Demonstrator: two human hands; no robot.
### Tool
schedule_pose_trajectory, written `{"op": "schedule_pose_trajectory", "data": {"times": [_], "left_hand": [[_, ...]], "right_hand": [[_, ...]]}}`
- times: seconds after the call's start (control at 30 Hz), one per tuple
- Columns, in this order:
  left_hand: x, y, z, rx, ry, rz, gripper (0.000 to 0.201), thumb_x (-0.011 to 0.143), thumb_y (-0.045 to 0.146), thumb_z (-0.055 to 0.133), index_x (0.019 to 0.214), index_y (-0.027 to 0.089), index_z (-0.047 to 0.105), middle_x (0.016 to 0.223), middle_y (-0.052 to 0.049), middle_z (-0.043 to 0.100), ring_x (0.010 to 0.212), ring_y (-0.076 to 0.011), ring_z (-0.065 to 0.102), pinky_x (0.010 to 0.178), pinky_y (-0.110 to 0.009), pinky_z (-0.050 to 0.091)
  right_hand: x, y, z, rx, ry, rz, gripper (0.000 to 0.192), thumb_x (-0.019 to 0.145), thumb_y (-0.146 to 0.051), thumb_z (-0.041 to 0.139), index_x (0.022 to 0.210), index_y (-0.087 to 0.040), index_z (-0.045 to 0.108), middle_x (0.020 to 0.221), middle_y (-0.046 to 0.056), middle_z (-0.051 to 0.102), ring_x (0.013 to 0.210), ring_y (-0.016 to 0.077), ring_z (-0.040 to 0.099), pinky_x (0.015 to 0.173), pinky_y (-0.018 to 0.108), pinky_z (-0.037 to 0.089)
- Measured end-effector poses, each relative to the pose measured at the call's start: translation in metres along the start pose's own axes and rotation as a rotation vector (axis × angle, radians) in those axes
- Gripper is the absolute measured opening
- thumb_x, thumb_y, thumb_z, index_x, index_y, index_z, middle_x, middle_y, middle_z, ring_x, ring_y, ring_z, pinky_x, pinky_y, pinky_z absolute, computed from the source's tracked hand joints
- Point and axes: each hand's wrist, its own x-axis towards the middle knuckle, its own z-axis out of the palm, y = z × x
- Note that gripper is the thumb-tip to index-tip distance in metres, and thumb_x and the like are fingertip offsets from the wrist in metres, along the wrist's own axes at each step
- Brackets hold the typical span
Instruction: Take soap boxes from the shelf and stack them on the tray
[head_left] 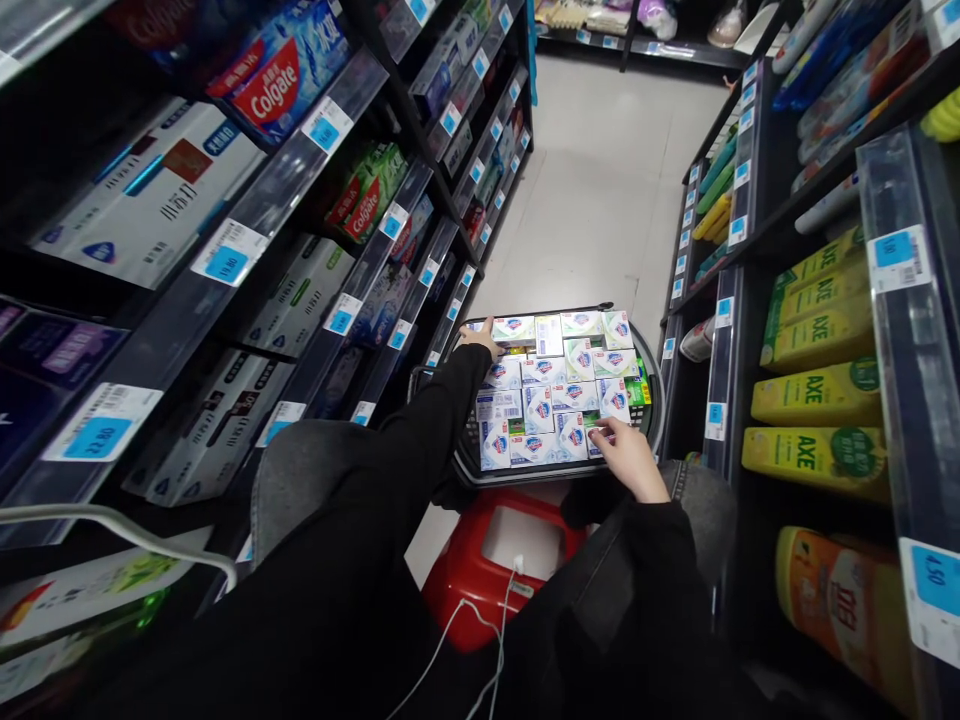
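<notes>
A black shopping basket (pixel 651 385) sits low between my knees, packed with several white soap boxes (pixel 559 385). My left hand (pixel 480 338) reaches to the basket's far left corner, fingers on a white box (pixel 514 328) there; whether it grips the box is unclear. My right hand (pixel 628 455) rests at the near right edge, fingertips on a box (pixel 600 432) in the front row. Both arms wear black sleeves.
I sit on a red stool (pixel 499 570) in a narrow shop aisle. Shelves of Colgate toothpaste boxes (pixel 281 75) rise on the left, shelves with yellow AXE bottles (pixel 814 395) on the right. Pale floor (pixel 600 200) runs ahead. White cables (pixel 480 640) hang over my lap.
</notes>
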Motion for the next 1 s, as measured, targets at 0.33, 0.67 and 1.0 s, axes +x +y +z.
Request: {"op": "schedule_pose_trajectory", "data": {"times": [0.33, 0.67, 1.0], "left_hand": [[-0.001, -0.022, 0.004, -0.125, -0.037, 0.003, 0.119, 0.071, 0.056, 0.074, 0.157, 0.017, 0.001, 0.151, -0.030, 0.028, 0.124, -0.0382, 0.054, 0.100, -0.038, 0.043], [-0.015, -0.038, -0.019, 0.020, 0.111, 0.352, 0.094, 0.079, 0.048, 0.067, 0.156, 0.022, 0.019, 0.152, -0.018, 0.033, 0.135, -0.0380, 0.037, 0.110, -0.040, 0.031], [0.016, 0.005, -0.019, -0.073, -0.008, 0.407, 0.091, 0.059, 0.058, 0.080, 0.138, 0.024, 0.051, 0.140, -0.019, 0.044, 0.129, -0.0422, 0.032, 0.102, -0.065, 0.026]], "right_hand": [[0.001, 0.003, -0.001, -0.040, -0.047, 0.011, 0.033, 0.092, -0.034, 0.050, 0.116, -0.016, 0.065, 0.105, 0.008, 0.071, 0.097, 0.0226, 0.065, 0.088, 0.031, 0.045], [0.005, 0.005, 0.000, -0.040, -0.030, 0.073, 0.035, 0.087, -0.037, 0.052, 0.112, -0.017, 0.067, 0.098, 0.007, 0.071, 0.089, 0.0213, 0.066, 0.086, 0.030, 0.046], [0.012, 0.008, 0.003, -0.114, -0.058, 0.119, 0.038, 0.088, -0.037, 0.050, 0.112, -0.014, 0.067, 0.102, 0.009, 0.071, 0.091, 0.0214, 0.065, 0.085, 0.030, 0.045]]}}
